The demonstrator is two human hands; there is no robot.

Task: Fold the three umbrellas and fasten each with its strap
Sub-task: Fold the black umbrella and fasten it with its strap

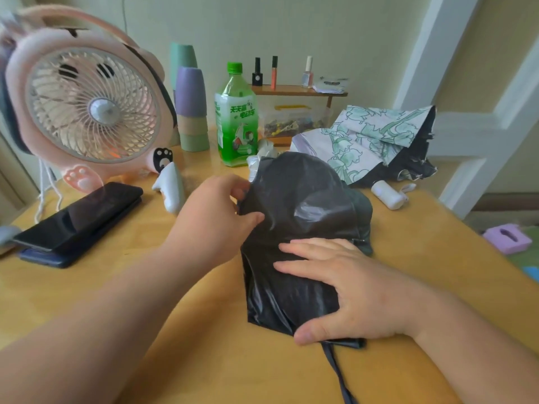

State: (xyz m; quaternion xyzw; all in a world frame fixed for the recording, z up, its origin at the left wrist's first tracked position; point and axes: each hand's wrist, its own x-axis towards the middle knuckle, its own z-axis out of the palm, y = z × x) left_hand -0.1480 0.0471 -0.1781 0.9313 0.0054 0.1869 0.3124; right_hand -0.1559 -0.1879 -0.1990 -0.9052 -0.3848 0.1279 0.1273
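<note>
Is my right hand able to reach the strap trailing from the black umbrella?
Probably yes: the strap trails over bare table close by the right hand, nothing on it. That hand presses the black umbrella flat and would have to lift off.

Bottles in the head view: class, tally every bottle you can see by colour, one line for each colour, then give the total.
Green drink bottle: 1
Black small bottle: 1
Coral small bottle: 1
Pale pink small bottle: 1
Total: 4
</note>
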